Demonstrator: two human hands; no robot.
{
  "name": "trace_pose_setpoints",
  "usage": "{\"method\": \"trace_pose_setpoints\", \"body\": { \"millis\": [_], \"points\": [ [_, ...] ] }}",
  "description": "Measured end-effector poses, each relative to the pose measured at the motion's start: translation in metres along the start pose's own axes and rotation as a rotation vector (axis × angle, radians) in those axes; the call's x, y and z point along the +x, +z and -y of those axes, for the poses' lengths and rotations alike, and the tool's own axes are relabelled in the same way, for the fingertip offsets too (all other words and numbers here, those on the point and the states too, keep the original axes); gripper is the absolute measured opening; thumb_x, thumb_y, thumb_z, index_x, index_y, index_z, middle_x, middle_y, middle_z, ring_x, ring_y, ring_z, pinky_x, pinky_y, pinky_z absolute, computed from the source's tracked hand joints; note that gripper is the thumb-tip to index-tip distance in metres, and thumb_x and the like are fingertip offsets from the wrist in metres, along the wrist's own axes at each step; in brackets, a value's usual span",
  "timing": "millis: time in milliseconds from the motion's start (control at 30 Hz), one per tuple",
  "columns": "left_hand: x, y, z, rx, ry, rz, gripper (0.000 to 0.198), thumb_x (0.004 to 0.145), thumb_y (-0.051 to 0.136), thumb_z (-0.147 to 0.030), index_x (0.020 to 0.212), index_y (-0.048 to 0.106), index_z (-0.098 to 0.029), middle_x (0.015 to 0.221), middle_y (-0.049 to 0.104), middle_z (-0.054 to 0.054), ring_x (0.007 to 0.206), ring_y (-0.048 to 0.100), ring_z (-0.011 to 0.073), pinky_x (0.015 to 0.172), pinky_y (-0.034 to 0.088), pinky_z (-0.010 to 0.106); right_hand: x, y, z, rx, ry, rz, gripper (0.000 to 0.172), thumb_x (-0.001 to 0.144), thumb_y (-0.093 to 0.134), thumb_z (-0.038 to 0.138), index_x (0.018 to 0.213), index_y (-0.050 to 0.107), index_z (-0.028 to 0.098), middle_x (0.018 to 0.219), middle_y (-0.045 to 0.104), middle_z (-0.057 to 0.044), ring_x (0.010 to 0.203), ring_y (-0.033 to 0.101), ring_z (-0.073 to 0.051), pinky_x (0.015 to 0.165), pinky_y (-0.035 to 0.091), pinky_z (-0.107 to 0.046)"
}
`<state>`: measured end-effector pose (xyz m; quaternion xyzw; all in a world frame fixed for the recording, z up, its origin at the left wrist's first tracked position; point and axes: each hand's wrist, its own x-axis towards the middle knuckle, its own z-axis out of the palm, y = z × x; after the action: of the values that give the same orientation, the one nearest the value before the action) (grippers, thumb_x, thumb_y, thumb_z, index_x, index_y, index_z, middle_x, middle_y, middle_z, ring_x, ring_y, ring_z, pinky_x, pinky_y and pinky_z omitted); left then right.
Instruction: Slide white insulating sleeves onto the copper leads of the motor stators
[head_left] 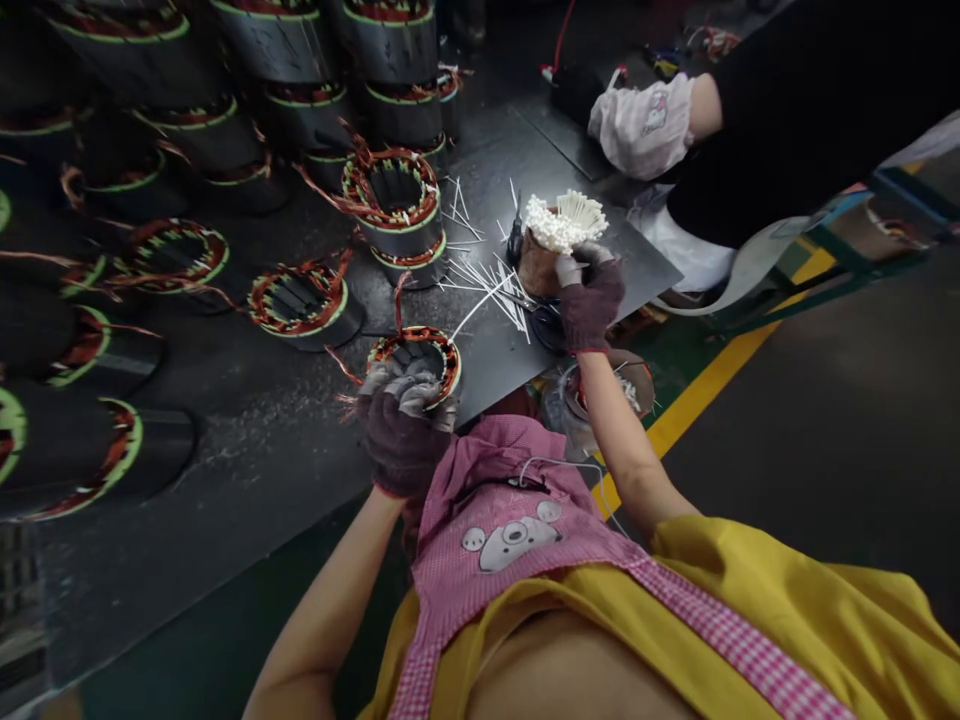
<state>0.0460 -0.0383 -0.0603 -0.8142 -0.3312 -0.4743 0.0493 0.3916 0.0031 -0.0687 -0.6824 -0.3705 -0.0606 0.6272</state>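
Observation:
My left hand (405, 430), in a dark maroon glove with grey fingers, grips the rim of a small motor stator (416, 350) with copper windings and a green edge. My right hand (592, 300), gloved the same way, holds a brown wrapped bundle of white insulating sleeves (564, 222) upright. Loose white sleeves (487, 290) lie scattered on a black sheet (525, 170) just below that bundle. Another wound stator (394, 205) stands on the sheet's far edge, close to the loose sleeves. A co-worker's white patterned glove (643, 125) rests at the top right.
Several wound stators (304, 305) stand and lie in rows across the dark workbench (247, 440) to the left. A round container (600, 390) sits under my right forearm. A yellow floor line (712, 380) runs past the co-worker's seat on the right.

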Motion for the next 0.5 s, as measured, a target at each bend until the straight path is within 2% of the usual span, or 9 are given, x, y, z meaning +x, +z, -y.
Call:
{"method": "trace_pose_setpoints", "body": {
  "millis": [100, 200, 367, 433, 500],
  "points": [
    [-0.002, 0.0, 0.001, -0.044, -0.008, -0.002, 0.036, 0.092, 0.088, -0.029, 0.116, 0.061, -0.026, 0.113, 0.08, 0.011, 0.11, 0.08, 0.0342, 0.117, 0.056, 0.076, 0.006, 0.004, -0.005, 0.007, 0.013, 0.021, 0.025, 0.108, 0.065, 0.044, 0.111, 0.076, 0.022, 0.112, 0.078, -0.01, 0.114, 0.073, -0.027, 0.111, 0.058, -0.054],
    [-0.002, 0.0, 0.002, 0.0, 0.015, -0.005, 0.041, 0.09, 0.09, -0.029, 0.118, 0.06, -0.026, 0.114, 0.08, 0.011, 0.109, 0.081, 0.0339, 0.116, 0.058, 0.075, 0.011, 0.003, -0.014, 0.051, 0.05, 0.041, 0.022, 0.109, 0.064, 0.041, 0.113, 0.076, 0.023, 0.114, 0.079, -0.011, 0.117, 0.075, -0.03, 0.112, 0.059, -0.058],
    [-0.003, 0.0, 0.002, -0.018, -0.01, 0.017, 0.037, 0.09, 0.087, -0.03, 0.115, 0.061, -0.027, 0.112, 0.08, 0.012, 0.11, 0.081, 0.0348, 0.117, 0.057, 0.076, 0.018, -0.013, -0.009, -0.005, 0.038, 0.085, 0.016, 0.11, 0.066, 0.041, 0.108, 0.078, 0.031, 0.107, 0.084, -0.005, 0.114, 0.076, -0.028, 0.109, 0.063, -0.056],
    [-0.004, 0.001, 0.002, -0.064, -0.041, 0.012, 0.035, 0.089, 0.088, -0.029, 0.112, 0.062, -0.027, 0.112, 0.08, 0.012, 0.11, 0.08, 0.0357, 0.118, 0.054, 0.079, 0.019, -0.028, 0.004, 0.007, 0.003, 0.201, 0.017, 0.109, 0.068, 0.043, 0.111, 0.08, 0.031, 0.106, 0.085, -0.005, 0.115, 0.078, -0.03, 0.103, 0.067, -0.056],
    [-0.006, 0.002, 0.002, -0.116, -0.093, 0.023, 0.034, 0.088, 0.088, -0.03, 0.109, 0.062, -0.027, 0.111, 0.08, 0.012, 0.111, 0.08, 0.0367, 0.12, 0.051, 0.082, 0.02, -0.044, 0.021, 0.057, -0.053, 0.398, 0.02, 0.105, 0.075, 0.044, 0.118, 0.08, 0.03, 0.111, 0.085, -0.006, 0.119, 0.079, -0.032, 0.098, 0.069, -0.055]
  ]
}}
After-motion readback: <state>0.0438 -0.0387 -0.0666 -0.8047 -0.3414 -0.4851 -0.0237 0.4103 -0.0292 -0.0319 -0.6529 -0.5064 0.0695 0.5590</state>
